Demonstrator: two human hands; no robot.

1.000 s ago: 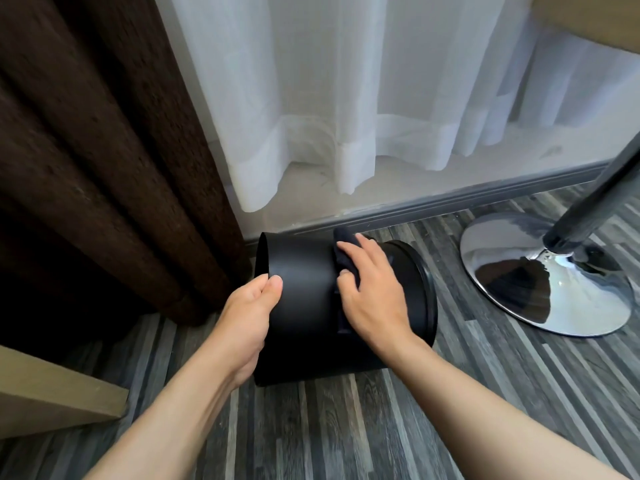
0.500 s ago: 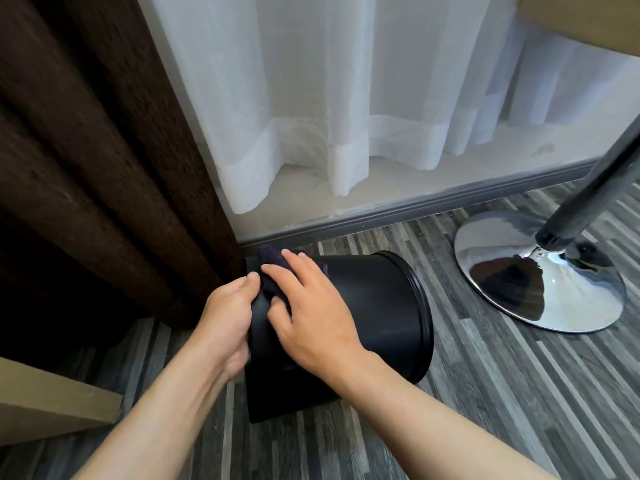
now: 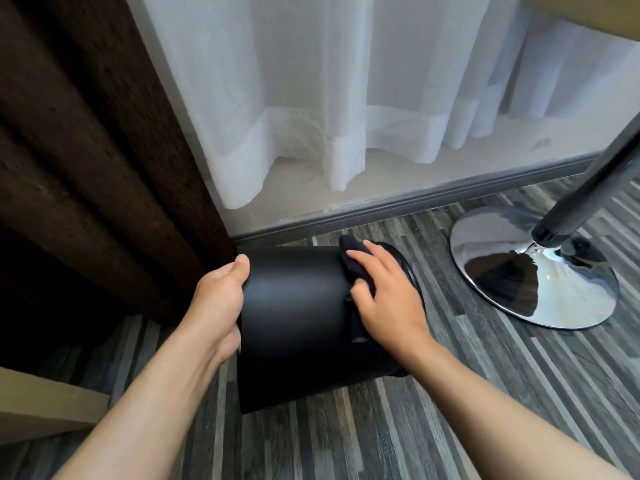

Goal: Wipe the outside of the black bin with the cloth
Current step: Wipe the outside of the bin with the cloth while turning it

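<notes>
The right hand (image 3: 388, 299) is covering most of the cloth (image 3: 353, 261); the left hand (image 3: 218, 306) is hiding the black bin (image 3: 294, 320)'s base.

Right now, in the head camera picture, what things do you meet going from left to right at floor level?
Brown curtain → left hand → black bin → dark cloth → right hand → chrome lamp base.

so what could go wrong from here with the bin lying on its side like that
1. The round black plastic bin lies on its side on the striped grey wood-look floor; only the left hand at one end steadies it, so it may roll.
2. The dark cloth is bunched under the right hand, so it may slip or skip patches.
3. The shiny chrome lamp base stands beside it and could get bumped.
</notes>
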